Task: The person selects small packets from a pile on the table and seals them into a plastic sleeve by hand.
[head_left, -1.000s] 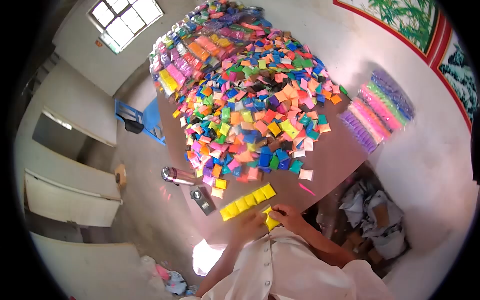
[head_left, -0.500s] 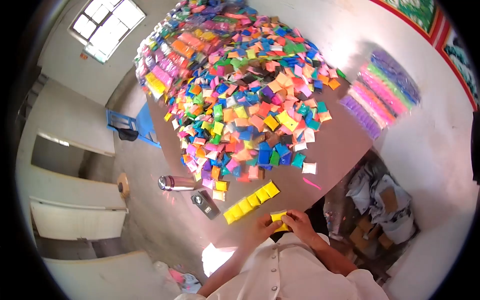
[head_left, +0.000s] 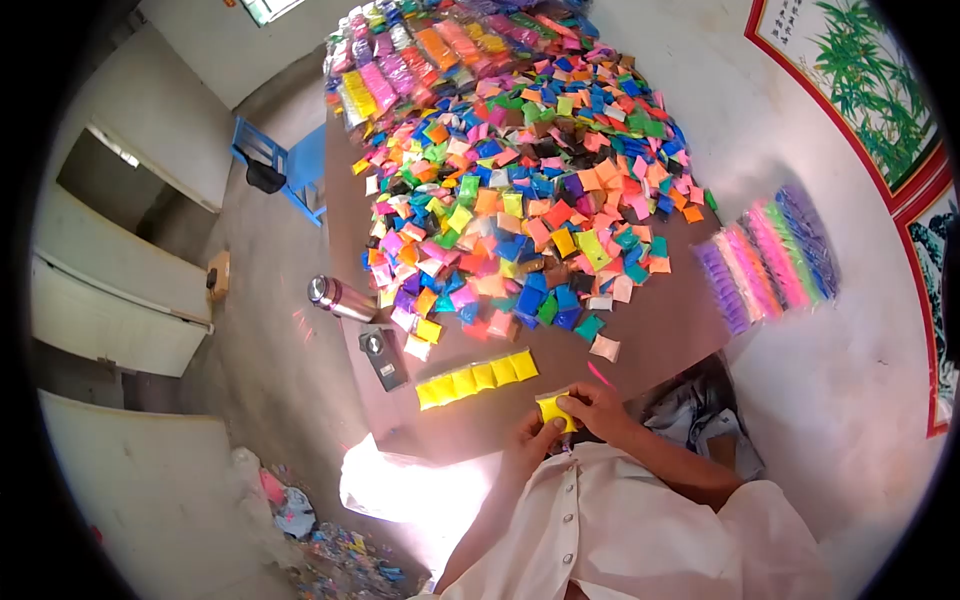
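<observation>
A small yellow packet with a clear edge is held between my two hands, just off the table's front edge. My left hand grips its lower left side, thumb pressed on the front. My right hand pinches its right side between thumb and fingers. On the table to the left lies a row of joined yellow packets, laid out in a slanting strip. Beyond it spreads a big heap of small packets in many colours.
A steel flask and a dark device with a round knob stand on the table's left side. Long packet strips lie at the right edge. A blue chair stands left; a filled bag sits below right.
The view has turned and shifted, so the table appears more upright. Both hands still hold the yellow packet, now showing more of its front. The strip of yellow packets stays on the table.
</observation>
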Action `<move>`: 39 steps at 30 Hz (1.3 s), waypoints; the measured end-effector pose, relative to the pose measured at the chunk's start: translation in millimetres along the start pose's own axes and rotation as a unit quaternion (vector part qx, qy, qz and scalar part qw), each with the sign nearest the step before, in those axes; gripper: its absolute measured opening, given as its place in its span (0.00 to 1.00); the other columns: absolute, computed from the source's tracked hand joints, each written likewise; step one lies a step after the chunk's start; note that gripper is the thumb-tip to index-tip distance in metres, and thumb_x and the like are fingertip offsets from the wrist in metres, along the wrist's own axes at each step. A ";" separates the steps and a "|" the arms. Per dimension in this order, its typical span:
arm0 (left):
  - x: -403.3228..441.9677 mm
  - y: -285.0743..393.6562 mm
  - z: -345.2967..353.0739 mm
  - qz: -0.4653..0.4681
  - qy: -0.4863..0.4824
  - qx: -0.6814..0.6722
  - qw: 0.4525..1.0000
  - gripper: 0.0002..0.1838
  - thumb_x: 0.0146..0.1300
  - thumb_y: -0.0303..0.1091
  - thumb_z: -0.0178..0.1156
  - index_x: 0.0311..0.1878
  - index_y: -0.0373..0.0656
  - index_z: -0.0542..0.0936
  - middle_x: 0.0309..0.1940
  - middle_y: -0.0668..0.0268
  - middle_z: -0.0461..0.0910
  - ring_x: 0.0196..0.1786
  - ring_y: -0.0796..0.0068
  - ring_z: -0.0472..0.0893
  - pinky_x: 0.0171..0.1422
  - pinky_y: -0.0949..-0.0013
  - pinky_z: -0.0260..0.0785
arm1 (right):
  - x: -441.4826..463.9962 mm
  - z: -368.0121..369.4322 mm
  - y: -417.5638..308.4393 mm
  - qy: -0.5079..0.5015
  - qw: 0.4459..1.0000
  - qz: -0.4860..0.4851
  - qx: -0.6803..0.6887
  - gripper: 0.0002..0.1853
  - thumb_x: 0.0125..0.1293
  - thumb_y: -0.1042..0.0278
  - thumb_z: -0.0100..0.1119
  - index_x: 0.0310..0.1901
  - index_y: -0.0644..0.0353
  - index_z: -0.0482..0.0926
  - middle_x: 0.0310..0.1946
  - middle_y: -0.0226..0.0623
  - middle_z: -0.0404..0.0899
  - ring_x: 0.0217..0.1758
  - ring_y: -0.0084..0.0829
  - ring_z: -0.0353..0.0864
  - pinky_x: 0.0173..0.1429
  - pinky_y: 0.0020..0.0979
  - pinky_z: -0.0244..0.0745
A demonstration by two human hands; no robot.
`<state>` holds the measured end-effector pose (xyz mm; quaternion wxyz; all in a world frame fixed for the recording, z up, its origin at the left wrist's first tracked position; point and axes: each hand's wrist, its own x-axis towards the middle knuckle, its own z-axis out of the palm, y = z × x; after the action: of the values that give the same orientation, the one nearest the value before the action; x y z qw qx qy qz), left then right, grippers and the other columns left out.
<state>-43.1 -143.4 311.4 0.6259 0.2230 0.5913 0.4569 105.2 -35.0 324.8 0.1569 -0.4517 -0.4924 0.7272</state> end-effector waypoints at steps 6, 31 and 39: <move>-0.6 -11.7 14.0 0.033 0.025 -0.063 0.997 0.14 0.73 0.38 0.64 0.52 0.37 0.80 0.37 0.69 0.82 0.36 0.83 0.79 0.43 0.77 0.73 | 4.2 -4.8 7.0 -0.001 0.999 -0.041 -0.027 0.11 0.73 0.65 0.62 0.49 0.64 0.83 0.34 0.26 0.82 0.33 0.15 0.77 0.36 0.21 0.74; 3.8 45.1 -68.5 0.042 -0.098 0.189 0.976 0.12 0.73 0.34 0.62 0.51 0.36 0.82 0.43 0.69 0.83 0.44 0.82 0.80 0.50 0.74 0.75 | -12.1 86.8 47.1 0.147 0.946 -0.066 0.282 0.10 0.71 0.68 0.63 0.49 0.63 0.82 0.35 0.28 0.80 0.35 0.19 0.76 0.39 0.22 0.73; 1.3 48.0 -56.5 -0.049 -0.054 0.051 0.996 0.06 0.74 0.34 0.61 0.42 0.42 0.82 0.33 0.77 0.78 0.38 0.87 0.76 0.45 0.77 0.70 | 7.0 98.8 87.3 0.156 0.943 -0.056 0.287 0.09 0.71 0.66 0.63 0.47 0.62 0.82 0.35 0.28 0.80 0.35 0.18 0.76 0.38 0.22 0.73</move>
<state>-111.3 -133.9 338.7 0.6663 0.2499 0.5897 0.3819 40.1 -127.7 256.9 0.3953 -0.4671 -0.2564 0.7482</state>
